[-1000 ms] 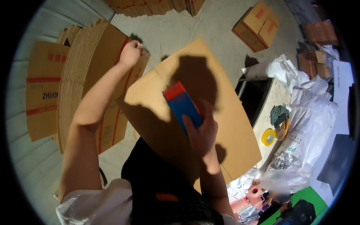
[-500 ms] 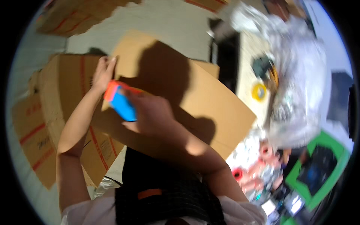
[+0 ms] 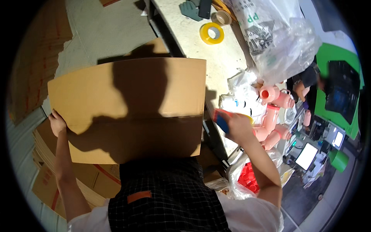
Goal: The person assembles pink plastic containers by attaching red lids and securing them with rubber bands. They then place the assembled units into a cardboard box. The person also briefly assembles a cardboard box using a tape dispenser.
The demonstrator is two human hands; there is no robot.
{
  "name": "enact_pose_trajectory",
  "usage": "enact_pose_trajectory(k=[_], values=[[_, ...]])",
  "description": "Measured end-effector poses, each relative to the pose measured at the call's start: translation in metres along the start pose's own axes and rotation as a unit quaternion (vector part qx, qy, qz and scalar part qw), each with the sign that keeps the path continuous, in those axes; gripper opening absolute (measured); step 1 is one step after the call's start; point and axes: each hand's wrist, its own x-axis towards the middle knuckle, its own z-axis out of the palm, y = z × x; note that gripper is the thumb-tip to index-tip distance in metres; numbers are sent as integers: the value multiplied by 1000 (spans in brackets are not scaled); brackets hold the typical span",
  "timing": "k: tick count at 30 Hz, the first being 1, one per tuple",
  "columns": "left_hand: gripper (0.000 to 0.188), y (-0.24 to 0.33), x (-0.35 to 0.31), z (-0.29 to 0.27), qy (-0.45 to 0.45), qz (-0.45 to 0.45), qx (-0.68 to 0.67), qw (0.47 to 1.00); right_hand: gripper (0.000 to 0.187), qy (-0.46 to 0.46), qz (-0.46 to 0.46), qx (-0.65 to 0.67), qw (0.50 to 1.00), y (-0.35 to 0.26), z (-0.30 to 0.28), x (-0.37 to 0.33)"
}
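Observation:
A large cardboard box (image 3: 89,96) stands in front of me, its broad face toward me and a crease or seam running across it. My left hand (image 3: 58,123) is closed on the box's left edge, thumb on the near face. Off the box's right side, above the worktable, my right hand (image 3: 240,128) is wrapped round a blue and red tape dispenser (image 3: 222,120). Part of the dispenser is hidden by my fingers; a bit of yellow shows beyond them. The shadow of my head and arms falls over the box.
On the worktable (image 3: 176,23) lie a yellow tape roll (image 3: 211,33), a glove (image 3: 190,11), clear plastic bags (image 3: 286,50) and several pink bottles (image 3: 271,118). A bag of red caps (image 3: 248,177) stands near my right arm. Flattened cartons (image 3: 46,185) lean at left. Another person's hand (image 3: 300,92) is at far right.
My right hand has moved from the box's left edge to beyond its right side, still holding the tape dispenser. The box now looks squarer to me; my left hand has moved nearer and left.

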Motion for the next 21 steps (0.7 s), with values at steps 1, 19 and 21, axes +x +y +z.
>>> enact_pose_trajectory(k=[1,19,21], values=[[82,-3,2,11,23,-19,8,1000,68,80,-43,72,993,6,50,22],[74,5,-33,14,41,-87,32,995,56,369,209,492,760,12,183,111],[72,-11,-47,13,49,-59,23,997,53,244,200,673,669,-38,154,79]])
